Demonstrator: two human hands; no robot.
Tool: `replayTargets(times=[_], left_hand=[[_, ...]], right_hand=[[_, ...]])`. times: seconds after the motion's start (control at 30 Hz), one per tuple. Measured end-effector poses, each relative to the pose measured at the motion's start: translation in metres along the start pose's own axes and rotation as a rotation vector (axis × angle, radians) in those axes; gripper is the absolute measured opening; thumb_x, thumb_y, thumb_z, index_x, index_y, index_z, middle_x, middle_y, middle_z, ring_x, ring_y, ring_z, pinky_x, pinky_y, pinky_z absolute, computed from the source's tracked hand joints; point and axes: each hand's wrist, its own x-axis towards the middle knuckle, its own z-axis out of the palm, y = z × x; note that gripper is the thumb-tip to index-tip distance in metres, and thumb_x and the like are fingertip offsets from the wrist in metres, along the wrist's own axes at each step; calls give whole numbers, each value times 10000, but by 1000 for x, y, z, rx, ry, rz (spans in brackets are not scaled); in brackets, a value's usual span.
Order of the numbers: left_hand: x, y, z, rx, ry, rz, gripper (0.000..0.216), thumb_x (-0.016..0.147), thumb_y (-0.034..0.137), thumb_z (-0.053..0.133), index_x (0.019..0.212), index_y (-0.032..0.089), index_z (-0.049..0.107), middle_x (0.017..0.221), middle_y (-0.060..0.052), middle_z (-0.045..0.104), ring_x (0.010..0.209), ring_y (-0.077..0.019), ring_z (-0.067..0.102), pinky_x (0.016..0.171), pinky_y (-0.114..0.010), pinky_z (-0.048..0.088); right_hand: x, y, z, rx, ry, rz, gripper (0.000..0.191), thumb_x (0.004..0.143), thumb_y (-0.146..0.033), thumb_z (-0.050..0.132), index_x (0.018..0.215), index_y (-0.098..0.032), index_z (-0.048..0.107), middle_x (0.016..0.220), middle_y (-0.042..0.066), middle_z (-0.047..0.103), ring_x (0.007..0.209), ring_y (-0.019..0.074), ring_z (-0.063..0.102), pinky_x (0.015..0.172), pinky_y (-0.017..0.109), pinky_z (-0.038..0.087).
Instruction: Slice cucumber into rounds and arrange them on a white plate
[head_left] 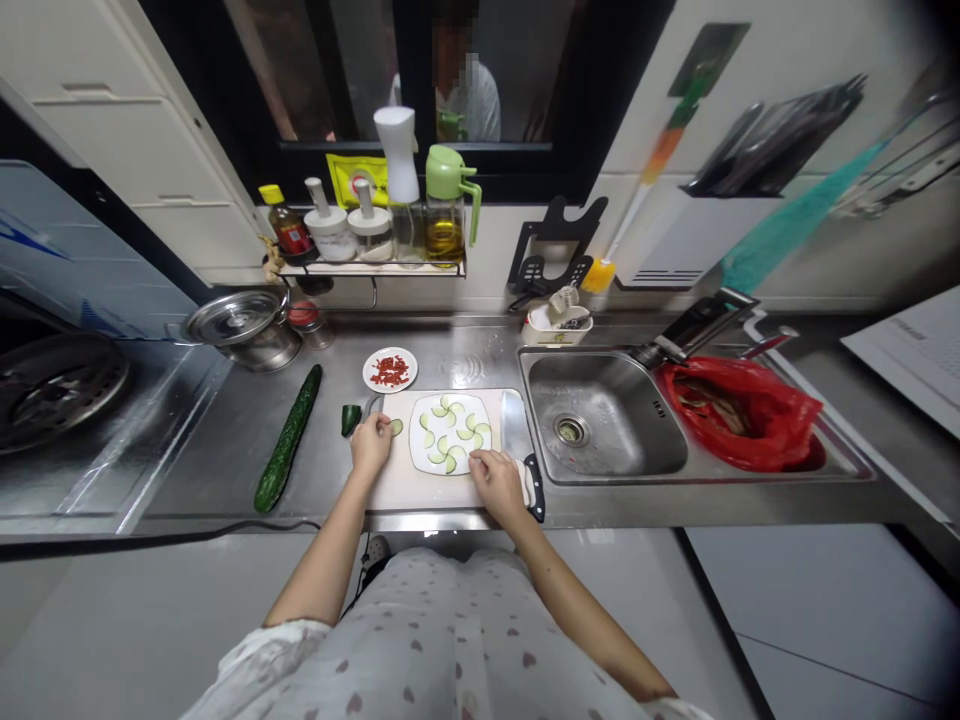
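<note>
A white plate [424, 455] with several cucumber slices [448, 433] laid in a pattern sits on a pale cutting board [409, 488]. My left hand [371, 441] is closed at the plate's left edge, pinching a cucumber slice [396, 427]. My right hand [496, 482] rests at the plate's lower right corner with fingers curled, fingertips touching a slice there. A cleaver [517, 430] with a black handle lies along the board's right side, partly under my right hand. A cucumber end piece [350, 419] lies left of the board.
A whole cucumber [287, 440] lies on the steel counter to the left. Small dish of chopped red chilli [390, 370] behind the board. Sink [600, 425] on the right, red bag [742, 410] in its second basin. Pot with lid [240, 325], condiment shelf [371, 265], stove far left.
</note>
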Motion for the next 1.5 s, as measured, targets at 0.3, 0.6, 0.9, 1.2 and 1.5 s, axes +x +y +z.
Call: replayTargets(times=[0.3, 0.6, 0.9, 1.2, 1.5], left_hand=[[-7, 24, -16, -714, -190, -8, 362, 622, 382, 731, 878, 161, 601, 626, 31, 571, 600, -113, 547, 634, -243, 428], [-28, 73, -29, -761, -425, 163, 371, 678, 352, 751, 965, 171, 602, 690, 18, 626, 674, -113, 586, 680, -231, 425], [-36, 79, -23, -823, -419, -97, 527, 764, 638, 596, 1017, 176, 626, 805, -36, 669, 655, -110, 583, 539, -200, 355], [-45, 82, -18, -1154, -787, -410, 496, 773, 564, 651, 1097, 190, 612, 844, -59, 679, 600, -91, 574, 476, -175, 370], [-37, 74, -24, -1027, -513, -248, 587, 583, 371, 824, 1109, 177, 650, 679, 25, 582, 567, -58, 488, 477, -174, 297]], right_hand=[[29, -17, -7, 188, 35, -64, 204, 887, -288, 515, 967, -193, 678, 768, 39, 637, 822, 204, 569, 790, 317, 421], [68, -51, -9, 293, -93, -167, 200, 871, -227, 525, 999, -208, 677, 903, 41, 669, 875, 182, 562, 842, 329, 414], [72, -53, -8, 531, -148, -68, 139, 837, -263, 530, 842, -195, 651, 793, 6, 665, 756, 147, 587, 714, 261, 440], [75, -54, -17, 679, -135, -65, 154, 810, -317, 544, 812, -188, 629, 800, 9, 659, 752, 142, 577, 734, 267, 445], [79, -36, -4, 619, -155, -21, 176, 793, -310, 561, 877, -184, 650, 807, 13, 657, 736, 142, 575, 705, 268, 444]])
